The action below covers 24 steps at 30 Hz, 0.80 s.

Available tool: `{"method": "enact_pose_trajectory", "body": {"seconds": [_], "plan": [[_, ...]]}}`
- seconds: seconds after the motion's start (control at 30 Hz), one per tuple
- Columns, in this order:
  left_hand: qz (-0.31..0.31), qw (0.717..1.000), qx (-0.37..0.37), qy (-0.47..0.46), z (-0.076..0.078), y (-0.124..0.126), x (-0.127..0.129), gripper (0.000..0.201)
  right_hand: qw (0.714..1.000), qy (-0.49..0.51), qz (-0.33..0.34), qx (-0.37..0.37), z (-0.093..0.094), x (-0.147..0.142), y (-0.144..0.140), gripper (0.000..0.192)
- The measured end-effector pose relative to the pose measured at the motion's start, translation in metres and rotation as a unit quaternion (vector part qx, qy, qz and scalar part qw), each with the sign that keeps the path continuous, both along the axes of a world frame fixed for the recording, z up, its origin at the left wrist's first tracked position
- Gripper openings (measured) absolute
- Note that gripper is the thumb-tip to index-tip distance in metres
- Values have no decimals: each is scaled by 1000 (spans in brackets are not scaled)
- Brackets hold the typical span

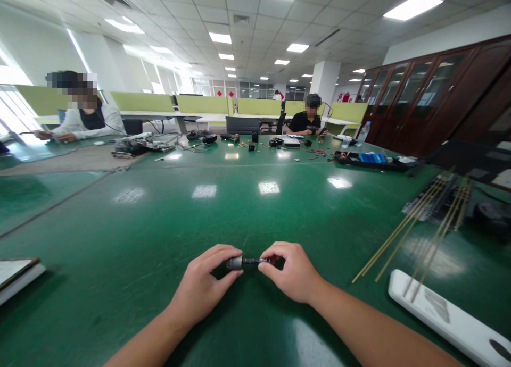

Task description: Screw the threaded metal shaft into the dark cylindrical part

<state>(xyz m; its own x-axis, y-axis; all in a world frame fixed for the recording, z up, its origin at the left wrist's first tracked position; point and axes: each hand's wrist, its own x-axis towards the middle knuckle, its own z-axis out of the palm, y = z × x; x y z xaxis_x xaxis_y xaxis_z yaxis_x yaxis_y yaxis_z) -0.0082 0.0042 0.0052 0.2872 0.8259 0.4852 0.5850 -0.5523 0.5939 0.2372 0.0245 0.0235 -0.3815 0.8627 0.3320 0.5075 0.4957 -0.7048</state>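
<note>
Between finger and thumb, my left hand (203, 282) grips a small dark grey cylinder (235, 263). A thin dark rod (251, 260) extends from its right end toward my right hand (295, 274). My right fingertips are pinched on the rod's far end, where a dark reddish part shows partly behind the fingers. The rod and cylinder lie in one line, held level just above the green table (255, 218). Whether they are one piece or two, I cannot tell.
Thin yellowish sticks (399, 228) lie at right, near a long white object (443, 314). A white-topped block (18, 276) sits at the left edge. Farther back are a black tray (371, 162), cluttered electronics (139, 143), a bottle (363, 134) and two seated people.
</note>
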Motion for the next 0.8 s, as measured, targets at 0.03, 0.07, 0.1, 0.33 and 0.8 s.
{"method": "enact_pose_trajectory", "body": {"seconds": [0.03, 0.07, 0.1, 0.33, 0.8], "plan": [[0, 1000, -1, -1, 0, 0, 0, 28, 1000, 1, 0, 0, 0, 0, 0, 6], [1, 1000, -2, -3, 0, 0, 0, 27, 1000, 1, 1, -1, 0, 0, 0, 6], [2, 1000, -2, -4, 0, 0, 0, 27, 1000, 2, 1, -2, 0, 0, 0, 6], [10, 1000, 0, -9, 1, 2, -3, 27, 1000, 5, 0, -2, 0, 0, 0, 5], [15, 1000, 4, -7, 0, 2, -5, 27, 1000, 7, -2, -5, 1, 0, 1, 6]]}}
